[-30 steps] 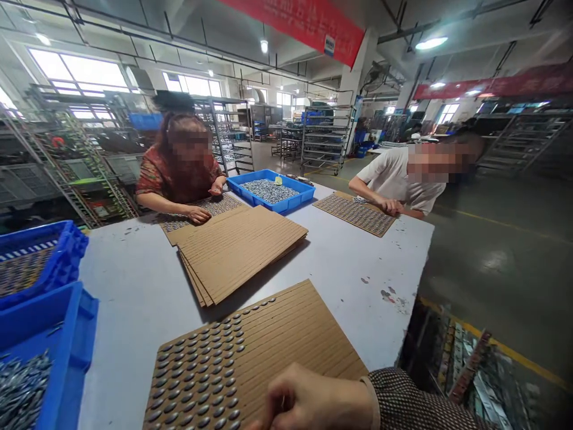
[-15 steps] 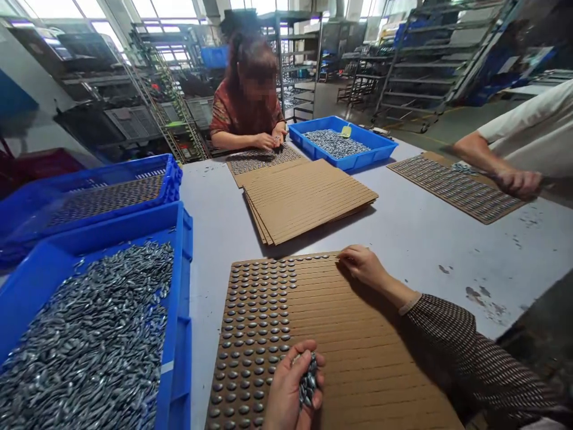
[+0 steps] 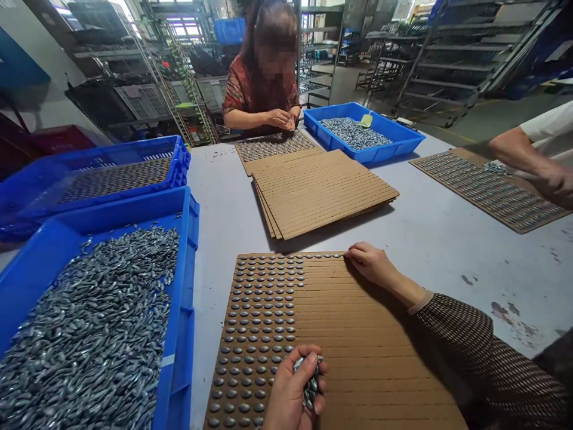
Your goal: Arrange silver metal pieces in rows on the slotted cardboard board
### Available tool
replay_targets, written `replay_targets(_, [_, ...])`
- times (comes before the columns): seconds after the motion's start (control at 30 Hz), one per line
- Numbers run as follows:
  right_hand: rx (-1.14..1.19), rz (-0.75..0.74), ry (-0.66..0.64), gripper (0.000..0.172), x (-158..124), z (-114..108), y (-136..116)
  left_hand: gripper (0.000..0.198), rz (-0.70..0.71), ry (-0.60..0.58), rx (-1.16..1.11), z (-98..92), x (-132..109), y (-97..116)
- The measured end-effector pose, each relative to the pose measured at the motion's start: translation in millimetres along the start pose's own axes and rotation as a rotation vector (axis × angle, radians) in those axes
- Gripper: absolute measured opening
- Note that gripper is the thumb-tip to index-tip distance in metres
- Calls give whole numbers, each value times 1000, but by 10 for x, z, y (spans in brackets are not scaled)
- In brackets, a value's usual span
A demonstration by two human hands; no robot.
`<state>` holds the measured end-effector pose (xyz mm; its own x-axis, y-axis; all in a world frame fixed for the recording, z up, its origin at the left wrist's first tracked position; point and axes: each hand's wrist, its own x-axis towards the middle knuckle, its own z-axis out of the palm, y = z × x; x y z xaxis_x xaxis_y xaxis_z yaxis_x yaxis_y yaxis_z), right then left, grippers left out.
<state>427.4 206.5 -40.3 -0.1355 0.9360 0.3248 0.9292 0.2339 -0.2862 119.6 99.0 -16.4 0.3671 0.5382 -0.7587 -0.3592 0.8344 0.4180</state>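
Observation:
My left hand (image 3: 298, 385) is curled, palm up, around a heap of small shiny grey metal pieces (image 3: 310, 391), above the lower part of a slotted cardboard sheet (image 3: 358, 358). Oval metal pieces (image 3: 255, 313) of the same sort sit in rows on the sheet's left side, with a single row running on along the far edge. At the end of that row, my right hand (image 3: 369, 263) pinches its thumb and fingertips together against the sheet. Whatever lies between those fingertips is hidden.
A blue bin (image 3: 185, 286) of loose metal pieces stands at left, with a blue crate (image 3: 176, 161) behind it. Stacked cardboard sheets (image 3: 322, 191) lie ahead. Beyond are another blue bin (image 3: 371, 156) with a yellow scoop (image 3: 366, 120), a co-worker (image 3: 259, 89) and, at right, another person's arm (image 3: 519, 146).
My view has shifted, so the table's things appear moved. My right hand stays at the far edge, slightly farther right along the row. The right-hand co-worker's hands have moved.

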Motion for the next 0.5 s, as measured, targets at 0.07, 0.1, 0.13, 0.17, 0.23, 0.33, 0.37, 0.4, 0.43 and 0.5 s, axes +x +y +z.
replay_targets(0.07, [-22, -16, -5, 27, -3, -10, 0, 53, 3, -9, -2, -2, 2, -1])
replay_targets(0.1, [-30, -27, -6, 28, -2, -15, -5, 52, 3, -15, -6, -3, 4, -1])
replay_targets(0.13, [-36, -38, -6, 28, -1, -19, -12, 52, 3, -22, -10, -4, 6, 0])
replay_targets(0.17, [-40, -46, -3, 28, 0, -22, -22, 51, 5, -30, -16, -6, 10, 0])
replay_targets(0.23, [-48, -53, 11, 28, 2, -22, -43, 52, 15, -38, -23, -11, 18, -3])
replay_targets(0.33, [-57, -44, 43, 28, 0, -11, -77, 55, 35, -40, -17, -18, 34, -12])
replay_targets(0.37, [-59, -41, 50, 28, -2, -7, -86, 55, 36, -41, -11, -20, 39, -15])
replay_targets(0.4, [-58, -39, 54, 28, -5, -3, -95, 55, 36, -44, -3, -21, 44, -19])
replay_targets(0.43, [-57, -38, 54, 28, -8, -1, -101, 55, 35, -47, 3, -22, 48, -22])
replay_targets(0.5, [-50, -40, 46, 27, -12, 0, -106, 55, 36, -48, 9, -23, 57, -26])
